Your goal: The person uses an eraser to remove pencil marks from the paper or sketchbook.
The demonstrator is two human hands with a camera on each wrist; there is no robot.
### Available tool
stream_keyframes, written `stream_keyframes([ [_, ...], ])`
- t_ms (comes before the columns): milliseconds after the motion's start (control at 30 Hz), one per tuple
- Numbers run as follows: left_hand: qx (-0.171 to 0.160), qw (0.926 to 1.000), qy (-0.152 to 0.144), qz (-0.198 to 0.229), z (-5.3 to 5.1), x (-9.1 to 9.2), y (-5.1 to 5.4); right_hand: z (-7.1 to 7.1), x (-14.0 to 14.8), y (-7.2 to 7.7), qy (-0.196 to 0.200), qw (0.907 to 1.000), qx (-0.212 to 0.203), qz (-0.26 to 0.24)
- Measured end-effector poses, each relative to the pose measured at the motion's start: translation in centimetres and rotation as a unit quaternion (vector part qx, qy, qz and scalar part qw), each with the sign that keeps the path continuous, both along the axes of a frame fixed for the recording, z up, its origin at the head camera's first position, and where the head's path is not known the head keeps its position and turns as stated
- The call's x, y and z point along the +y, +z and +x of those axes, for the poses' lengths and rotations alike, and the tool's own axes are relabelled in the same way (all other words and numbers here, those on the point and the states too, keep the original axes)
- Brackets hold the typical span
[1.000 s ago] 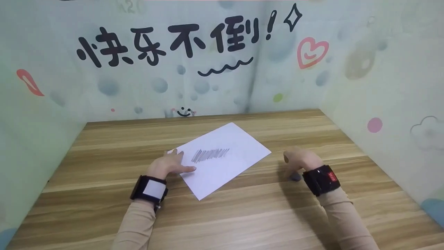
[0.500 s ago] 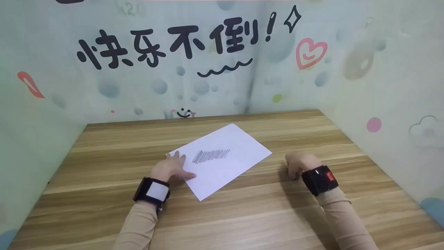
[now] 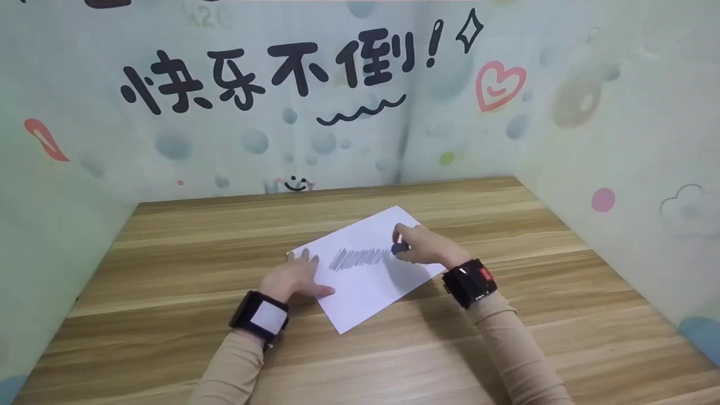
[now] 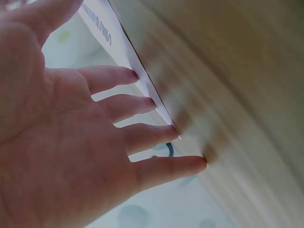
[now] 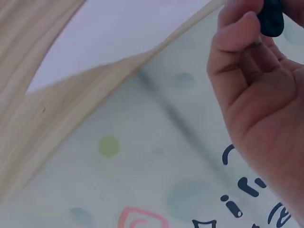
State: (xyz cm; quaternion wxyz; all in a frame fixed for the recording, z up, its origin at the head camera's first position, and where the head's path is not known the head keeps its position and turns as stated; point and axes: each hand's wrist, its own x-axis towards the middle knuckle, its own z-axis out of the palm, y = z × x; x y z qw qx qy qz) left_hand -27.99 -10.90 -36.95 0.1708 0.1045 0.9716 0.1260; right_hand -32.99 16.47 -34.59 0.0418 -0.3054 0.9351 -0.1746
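A white sheet of paper lies at an angle on the table, with a band of grey slanted strokes across it. My left hand rests spread on the sheet's left corner; in the left wrist view the left hand has its fingers apart, several tips at the paper's edge. Over the right part of the sheet, my right hand pinches a small dark object at the right end of the strokes. The right wrist view shows the dark object between thumb and fingers of the right hand.
The wooden table carries the sheet and ends at a patterned backdrop behind it and on both sides. Black wristbands sit on both wrists.
My right hand has moved left from the bare table onto the sheet with the dark object. The sheet and my left hand have shifted slightly right and nearer.
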Motion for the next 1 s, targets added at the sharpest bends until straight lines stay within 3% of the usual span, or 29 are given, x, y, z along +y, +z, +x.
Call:
stream_keyframes([
  [367,0.019,0.9992,0.001,-0.036,0.6,2.0,-0.2,-0.6,-8.0,-1.6,0.064,0.9967,0.03,-0.04],
  [700,0.015,0.9997,-0.005,-0.02,0.7,1.7,0.0,-0.4,-10.0,-2.2,0.066,0.9964,0.052,-0.009],
  [1000,0.012,0.9995,-0.019,-0.022,0.6,1.5,-0.3,0.2,-11.0,-2.3,0.036,0.9966,0.074,0.001],
])
